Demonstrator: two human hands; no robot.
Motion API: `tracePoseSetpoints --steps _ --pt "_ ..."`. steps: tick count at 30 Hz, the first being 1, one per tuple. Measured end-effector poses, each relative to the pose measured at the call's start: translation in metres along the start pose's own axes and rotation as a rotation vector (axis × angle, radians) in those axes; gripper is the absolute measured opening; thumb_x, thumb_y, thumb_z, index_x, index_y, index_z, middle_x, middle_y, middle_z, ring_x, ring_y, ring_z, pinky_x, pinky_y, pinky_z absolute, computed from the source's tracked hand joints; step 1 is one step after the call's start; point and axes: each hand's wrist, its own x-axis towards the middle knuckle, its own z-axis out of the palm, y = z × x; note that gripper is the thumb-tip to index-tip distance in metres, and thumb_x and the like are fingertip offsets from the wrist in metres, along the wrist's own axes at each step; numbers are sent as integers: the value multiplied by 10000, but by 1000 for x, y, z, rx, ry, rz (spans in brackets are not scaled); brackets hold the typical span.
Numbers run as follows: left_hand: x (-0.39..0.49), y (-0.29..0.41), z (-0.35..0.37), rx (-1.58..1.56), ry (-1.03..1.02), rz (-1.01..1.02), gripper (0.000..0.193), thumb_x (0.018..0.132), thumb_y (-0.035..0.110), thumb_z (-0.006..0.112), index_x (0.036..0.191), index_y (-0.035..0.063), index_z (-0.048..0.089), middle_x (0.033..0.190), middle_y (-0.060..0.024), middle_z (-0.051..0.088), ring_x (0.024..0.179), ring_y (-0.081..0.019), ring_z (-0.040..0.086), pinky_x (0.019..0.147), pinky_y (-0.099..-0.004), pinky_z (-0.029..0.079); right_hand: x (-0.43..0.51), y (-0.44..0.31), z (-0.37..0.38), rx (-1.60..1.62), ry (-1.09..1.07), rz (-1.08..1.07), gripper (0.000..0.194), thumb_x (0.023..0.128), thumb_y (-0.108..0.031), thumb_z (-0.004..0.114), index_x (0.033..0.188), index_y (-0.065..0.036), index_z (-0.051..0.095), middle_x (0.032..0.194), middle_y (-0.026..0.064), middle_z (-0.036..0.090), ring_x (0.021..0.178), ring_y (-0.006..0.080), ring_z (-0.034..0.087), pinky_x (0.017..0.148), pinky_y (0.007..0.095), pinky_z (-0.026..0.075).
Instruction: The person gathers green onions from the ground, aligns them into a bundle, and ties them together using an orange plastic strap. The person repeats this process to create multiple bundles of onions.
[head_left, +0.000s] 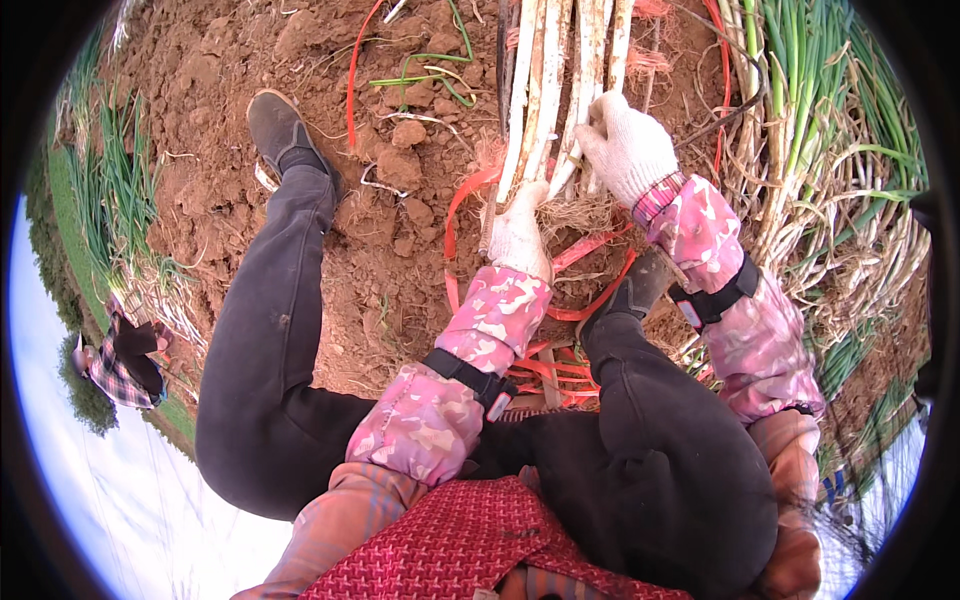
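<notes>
A bundle of white spring onion stalks (551, 82) lies in front of me, its fibrous roots (577, 212) towards me. My left hand (523, 229), in a white knit glove, is closed around stalks at the bundle's left root end; its fingertips are partly hidden. In a matching glove, my right hand (628, 142) has its thumb and fingers curled together on a stalk at the bundle's right side. Red plastic tape (459, 202) loops beside and below the stalks. Frayed pink strands (646, 60) show along the bundle's right edge.
More spring onions (802, 135) with green leaves are heaped at right, beside a bent dark rod (757, 86). Another row (124, 180) lies at far left, near a person in a plaid shirt (124, 375). Cloddy reddish soil (360, 292) lies between my legs.
</notes>
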Motion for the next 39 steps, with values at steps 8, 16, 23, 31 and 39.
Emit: tracePoseSetpoints --steps 8,16,23,31,39 --pt "3 3 -9 -135 -136 -77 485 851 162 789 1264 -38 633 1138 -131 668 992 -236 662 856 -371 559 14 -7 3 43 -131 -157 363 932 -270 674 1182 -12 620 1051 223 718 1000 407 709 875 460 568" --pt "-4 3 -3 -2 -166 102 560 856 62 793 1359 -40 569 1228 -136 674 1092 -229 658 939 -363 545 10 -2 3 -395 -72 -363 311 922 -205 681 1164 -46 569 1001 160 644 933 360 691 778 469 570" --pt "7 2 -3 -205 -163 -69 526 962 226 698 1419 5 559 1281 -156 656 1107 -262 669 930 -437 562 12 1 -1 -491 -41 -457 208 919 -212 623 1034 -38 618 990 164 662 922 365 705 755 480 578" --pt "6 -3 -6 -19 -115 44 641 994 404 672 1430 -47 540 1290 -133 642 1112 -221 641 967 -376 522 20 -5 2 -590 300 -763 295 901 -175 609 1144 -10 643 1137 169 675 1102 316 667 927 452 518" --pt "3 -5 -6 244 156 124 787 939 551 699 1362 -100 566 1233 -172 652 1096 -239 610 954 -351 488 24 3 13 -690 227 -791 512 899 -214 616 1328 66 599 1395 210 599 1365 347 526 1102 533 403"
